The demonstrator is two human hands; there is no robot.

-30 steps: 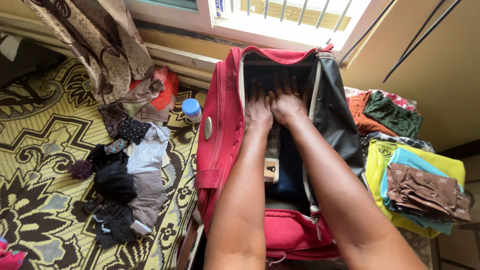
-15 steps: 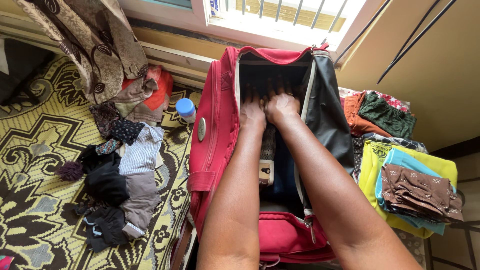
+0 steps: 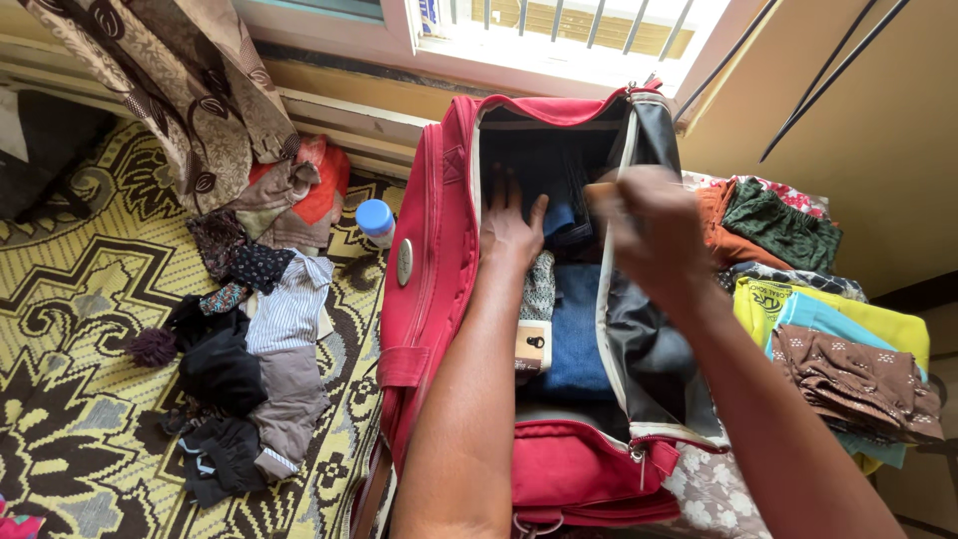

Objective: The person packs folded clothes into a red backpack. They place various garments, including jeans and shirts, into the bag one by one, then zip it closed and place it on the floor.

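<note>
We see the left hand (image 3: 511,232) lying flat inside the open red bag (image 3: 429,289), fingers spread and palm pressing down on the dark folded clothes (image 3: 559,190) packed at the far end of it; its grip is open, pinching nothing. The right hand (image 3: 649,230) is raised above the bag's right edge and blurred, with the fingers curled; we cannot tell whether its grip is closed on anything, though it sits just beside the grey lining flap (image 3: 654,349) that hangs over the right side of the bag. Lower in the bag lie a blue folded garment (image 3: 577,334) and a patterned grey cloth (image 3: 539,284), touching each other, with a small tag (image 3: 536,344) below the cloth. The bag rests on a yellow and black patterned mat (image 3: 90,329). To its left a heap of loose clothes (image 3: 249,349) is strewn on the mat, and a small white bottle with a blue cap (image 3: 376,220) stands near the bag's left wall. To the right sits a stack of folded clothes (image 3: 828,339), yellow, teal and brown on top. A brown patterned curtain (image 3: 170,90) hangs at the upper left, below the barred window (image 3: 559,30).
</note>
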